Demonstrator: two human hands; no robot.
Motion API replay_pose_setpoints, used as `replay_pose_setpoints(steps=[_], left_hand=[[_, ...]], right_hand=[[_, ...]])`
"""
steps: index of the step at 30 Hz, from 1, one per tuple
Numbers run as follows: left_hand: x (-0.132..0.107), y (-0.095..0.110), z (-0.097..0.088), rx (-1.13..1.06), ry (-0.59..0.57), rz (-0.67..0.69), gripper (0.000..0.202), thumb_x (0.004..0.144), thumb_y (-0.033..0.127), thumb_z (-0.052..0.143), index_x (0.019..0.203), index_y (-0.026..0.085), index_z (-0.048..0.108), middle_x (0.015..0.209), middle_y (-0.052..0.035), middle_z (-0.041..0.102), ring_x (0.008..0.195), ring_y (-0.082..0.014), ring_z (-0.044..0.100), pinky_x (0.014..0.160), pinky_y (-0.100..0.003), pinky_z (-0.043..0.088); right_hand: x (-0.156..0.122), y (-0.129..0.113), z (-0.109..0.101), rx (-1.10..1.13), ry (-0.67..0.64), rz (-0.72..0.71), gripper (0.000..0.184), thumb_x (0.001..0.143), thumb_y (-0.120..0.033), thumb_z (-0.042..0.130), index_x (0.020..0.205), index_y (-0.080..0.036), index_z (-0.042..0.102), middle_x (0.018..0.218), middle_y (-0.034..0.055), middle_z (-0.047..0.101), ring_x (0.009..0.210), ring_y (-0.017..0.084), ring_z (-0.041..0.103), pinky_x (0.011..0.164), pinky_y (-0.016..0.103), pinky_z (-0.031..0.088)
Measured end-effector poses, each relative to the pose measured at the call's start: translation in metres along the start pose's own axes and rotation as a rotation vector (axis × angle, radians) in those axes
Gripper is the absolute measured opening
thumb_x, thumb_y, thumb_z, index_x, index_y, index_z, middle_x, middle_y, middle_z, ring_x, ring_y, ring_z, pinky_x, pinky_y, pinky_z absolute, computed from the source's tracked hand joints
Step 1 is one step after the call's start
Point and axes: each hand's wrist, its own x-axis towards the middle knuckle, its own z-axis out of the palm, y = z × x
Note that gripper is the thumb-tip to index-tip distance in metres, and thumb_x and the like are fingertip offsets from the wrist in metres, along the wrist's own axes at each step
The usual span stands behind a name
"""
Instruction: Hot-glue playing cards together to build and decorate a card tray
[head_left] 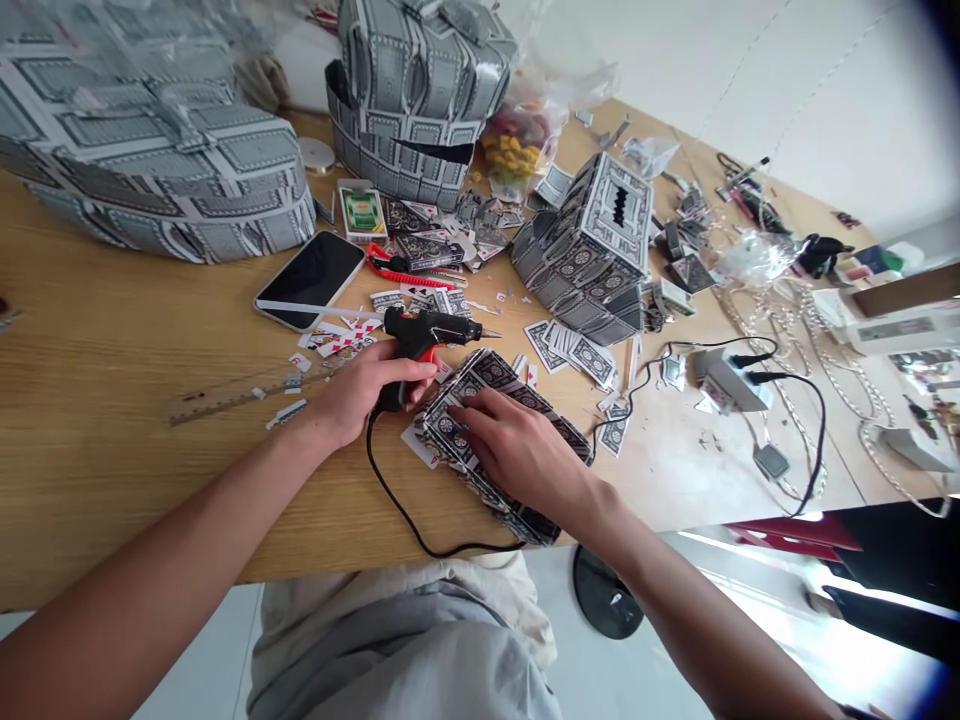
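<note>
My left hand (358, 392) is closed around the handle of a black and orange glue gun (426, 338), whose nozzle points right above the table. My right hand (517, 445) lies with fingers stretched flat on a curved panel made of glued playing cards (491, 385), pressing it onto the wooden table (112, 470) near the front edge. The glue gun's black cord (397, 505) loops down over the table edge.
A phone (309, 280) lies face up behind the glue gun, a clear ruler (225, 398) to its left. Large card-built pieces (157, 170) stand at the back left and centre, a smaller card structure (592, 245) at the right. Loose cards, scraps, a power strip (724, 378) and cables litter the right side.
</note>
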Motion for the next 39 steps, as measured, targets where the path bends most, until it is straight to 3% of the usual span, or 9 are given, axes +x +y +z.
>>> replay_pose_setpoints(steps=[16,39], left_hand=[[-0.0004,-0.0005,0.0004,-0.011,0.003,-0.002,0.025,0.075,0.037,0.084,0.082,0.016,0.074,0.069,-0.0009,0.065,0.063,-0.0129,0.056,0.058,-0.026,0.040],[-0.0021,0.0024,0.0021,-0.016,0.002,-0.022,0.027,0.075,0.038,0.082,0.086,0.015,0.073,0.071,-0.0015,0.063,0.062,-0.0130,0.055,0.057,-0.026,0.039]], right_hand=[[-0.0051,-0.0003,0.0004,-0.009,0.001,-0.007,0.034,0.110,-0.016,0.047,0.138,-0.015,0.068,0.127,0.0154,0.072,0.116,0.026,0.071,0.094,0.040,0.063],[-0.0066,0.0010,0.0019,0.022,0.029,0.016,0.022,0.111,-0.019,0.049,0.116,-0.015,0.069,0.127,0.0161,0.075,0.115,0.028,0.075,0.091,0.043,0.064]])
